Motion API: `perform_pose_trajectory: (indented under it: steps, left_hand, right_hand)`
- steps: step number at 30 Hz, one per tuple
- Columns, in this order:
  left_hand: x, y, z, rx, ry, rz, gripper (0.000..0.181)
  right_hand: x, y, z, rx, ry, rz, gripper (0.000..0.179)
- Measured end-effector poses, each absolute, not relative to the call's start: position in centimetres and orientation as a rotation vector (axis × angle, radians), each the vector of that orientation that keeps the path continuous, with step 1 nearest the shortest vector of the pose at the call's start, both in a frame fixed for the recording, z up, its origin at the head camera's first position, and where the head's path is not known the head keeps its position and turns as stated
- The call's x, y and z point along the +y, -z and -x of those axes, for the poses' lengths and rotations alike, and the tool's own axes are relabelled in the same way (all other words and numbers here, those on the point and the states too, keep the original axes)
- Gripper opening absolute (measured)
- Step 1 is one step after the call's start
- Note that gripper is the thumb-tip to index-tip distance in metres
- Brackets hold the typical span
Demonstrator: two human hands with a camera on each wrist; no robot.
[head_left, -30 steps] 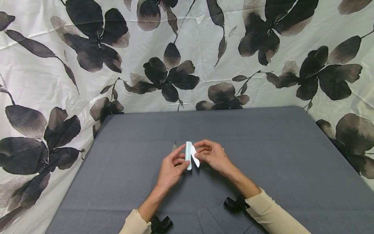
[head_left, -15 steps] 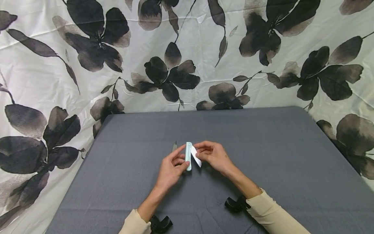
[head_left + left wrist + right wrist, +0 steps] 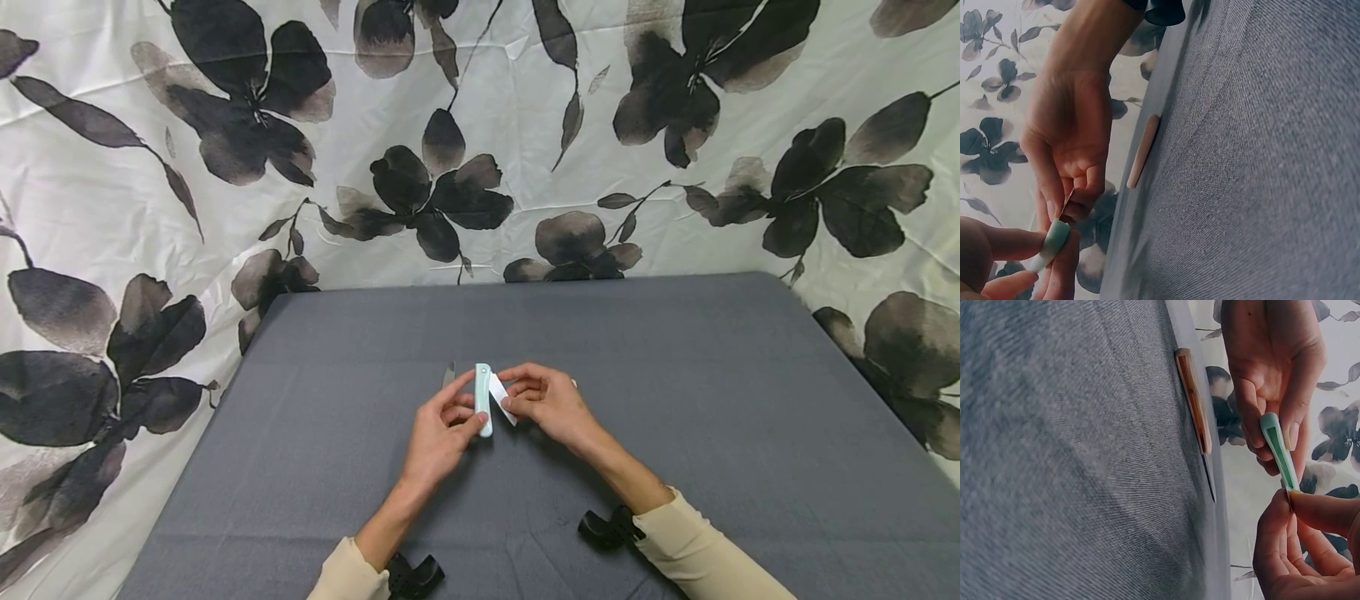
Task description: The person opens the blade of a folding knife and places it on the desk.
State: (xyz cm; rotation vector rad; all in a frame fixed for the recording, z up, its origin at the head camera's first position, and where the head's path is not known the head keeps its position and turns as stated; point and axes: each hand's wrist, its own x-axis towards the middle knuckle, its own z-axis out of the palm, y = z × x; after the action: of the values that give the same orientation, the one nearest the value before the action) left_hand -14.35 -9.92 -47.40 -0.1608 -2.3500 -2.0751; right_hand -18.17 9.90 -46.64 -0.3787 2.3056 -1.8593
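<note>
A folding knife with a mint-green handle is held up over the table between both hands, its white blade swung partway out at a narrow angle. My left hand grips the handle, with the thumb near its lower end and a finger at the top. From the other side my right hand pinches the blade between thumb and fingers, as the right wrist view also shows beneath the green handle. A second knife, with an orange-brown handle, lies on the table; its grey blade tip shows behind my left hand.
A grey cloth covers the table. Behind it hangs a white curtain with dark flowers. Black wrist devices sit below both cream sleeves.
The white blade has swung a little farther from the green handle, its tip shifting right and slightly up with my right fingers. My left hand stays nearly still.
</note>
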Motion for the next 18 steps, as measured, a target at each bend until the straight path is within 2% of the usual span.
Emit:
perform_pose_trajectory:
  steps: [18]
  left_hand:
    - [-10.44,47.04,14.13,-2.425,2.035,0.178,0.064]
  right_hand:
    - [10.74,46.45,18.41,2.317,1.84,0.366,0.031]
